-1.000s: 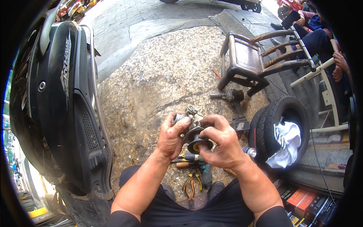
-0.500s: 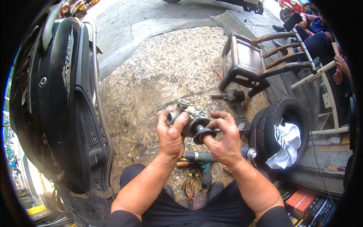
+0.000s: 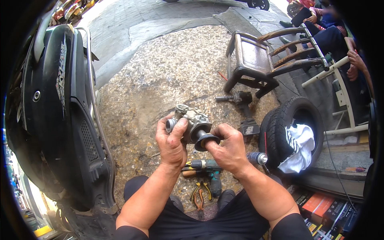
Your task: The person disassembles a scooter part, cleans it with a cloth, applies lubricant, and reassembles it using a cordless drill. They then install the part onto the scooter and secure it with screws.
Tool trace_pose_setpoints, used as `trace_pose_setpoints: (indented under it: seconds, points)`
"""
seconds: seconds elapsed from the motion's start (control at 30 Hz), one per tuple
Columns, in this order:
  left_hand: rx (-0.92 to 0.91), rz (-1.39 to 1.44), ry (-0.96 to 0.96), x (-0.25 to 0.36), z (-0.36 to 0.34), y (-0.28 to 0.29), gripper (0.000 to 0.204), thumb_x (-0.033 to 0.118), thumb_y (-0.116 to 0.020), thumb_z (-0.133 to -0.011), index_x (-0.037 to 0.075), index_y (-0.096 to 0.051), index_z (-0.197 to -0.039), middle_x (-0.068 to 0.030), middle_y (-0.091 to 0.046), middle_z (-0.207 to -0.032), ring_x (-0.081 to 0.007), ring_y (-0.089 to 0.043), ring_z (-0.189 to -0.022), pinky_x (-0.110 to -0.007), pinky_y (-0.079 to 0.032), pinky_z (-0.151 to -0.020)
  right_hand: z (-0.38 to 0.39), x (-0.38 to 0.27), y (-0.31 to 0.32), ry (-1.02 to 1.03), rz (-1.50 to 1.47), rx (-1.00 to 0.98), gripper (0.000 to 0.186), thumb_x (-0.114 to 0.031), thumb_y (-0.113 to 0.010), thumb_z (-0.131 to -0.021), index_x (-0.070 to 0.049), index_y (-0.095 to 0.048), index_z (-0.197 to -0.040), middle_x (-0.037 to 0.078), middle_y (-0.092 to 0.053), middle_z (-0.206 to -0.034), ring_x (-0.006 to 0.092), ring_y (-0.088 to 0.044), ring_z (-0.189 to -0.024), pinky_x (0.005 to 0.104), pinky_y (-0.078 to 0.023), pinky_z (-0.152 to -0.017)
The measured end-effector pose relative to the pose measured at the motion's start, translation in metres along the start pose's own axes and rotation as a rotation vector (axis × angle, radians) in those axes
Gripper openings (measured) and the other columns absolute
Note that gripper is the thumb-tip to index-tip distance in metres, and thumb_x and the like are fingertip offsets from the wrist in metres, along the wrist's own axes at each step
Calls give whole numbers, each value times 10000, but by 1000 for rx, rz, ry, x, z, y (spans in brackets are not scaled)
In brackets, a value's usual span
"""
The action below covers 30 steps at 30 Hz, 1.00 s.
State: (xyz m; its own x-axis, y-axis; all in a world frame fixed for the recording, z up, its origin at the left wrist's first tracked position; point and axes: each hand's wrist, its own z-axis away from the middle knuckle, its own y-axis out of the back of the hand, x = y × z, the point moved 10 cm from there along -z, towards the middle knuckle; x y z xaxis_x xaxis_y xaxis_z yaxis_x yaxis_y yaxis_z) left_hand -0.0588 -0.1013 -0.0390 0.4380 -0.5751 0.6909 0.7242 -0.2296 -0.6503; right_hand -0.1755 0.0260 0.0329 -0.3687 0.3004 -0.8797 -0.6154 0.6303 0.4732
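Observation:
My left hand (image 3: 172, 142) is wrapped round a grey metal carburetor (image 3: 196, 120), held tilted above the ground in front of me. Its round intake mouth pokes out beside my left thumb. At the carburetor's near right end, a metal slide with a black rubber diaphragm (image 3: 206, 142) sticks partly out of the bore. My right hand (image 3: 228, 146) grips this diaphragm slide, with fingers at the diaphragm's inner side; some fingertips are hidden there. Below my hands lie a teal cordless drill (image 3: 215, 182) and pliers with yellow-and-black handles (image 3: 199, 196).
A black scooter body (image 3: 52, 116) fills the left side. Rightward are an impact wrench (image 3: 242, 104), a wooden chair (image 3: 252, 56), and a tyre (image 3: 280, 124) holding a white cloth (image 3: 300, 148). A spring shock absorber (image 3: 256, 157) lies near my right wrist. Other people sit at the upper right.
The surroundings and my hands have shifted a little leftward in the view. My right fingers have closed further round the diaphragm slide, while my left hand keeps its hold on the carburetor.

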Motion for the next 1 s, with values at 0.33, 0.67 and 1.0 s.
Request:
trace_pose_setpoints:
  seconds: [0.33,0.67,1.0]
  points:
    - [-12,-39,-77,11,-2,-2,517,32,-751,-871,2,-472,-1305,-115,-631,-1132,-194,-647,-1006,-354,-552,-919,1,-8,-6,84,42,-4,147,-89,-758,-755,1,-663,-821,173,-651,-792,349,-652,-746,433,-522,-681]
    - [-74,25,-30,8,-3,-9,552,20,-758,-854,9,-438,-1304,-119,-629,-1158,-206,-654,-1015,-369,-551,-939,0,-13,-4,203,93,3,186,-84,-759,-720,-19,-625,-831,173,-633,-805,389,-640,-755,463,-520,-671]
    - [-190,-139,42,10,-9,-15,627,11,-811,-789,-51,-434,-1286,-161,-641,-1135,-211,-659,-1015,-358,-557,-910,-4,-18,11,256,67,49,160,-2,-778,-730,-3,-637,-805,126,-630,-744,265,-633,-660,354,-501,-617]
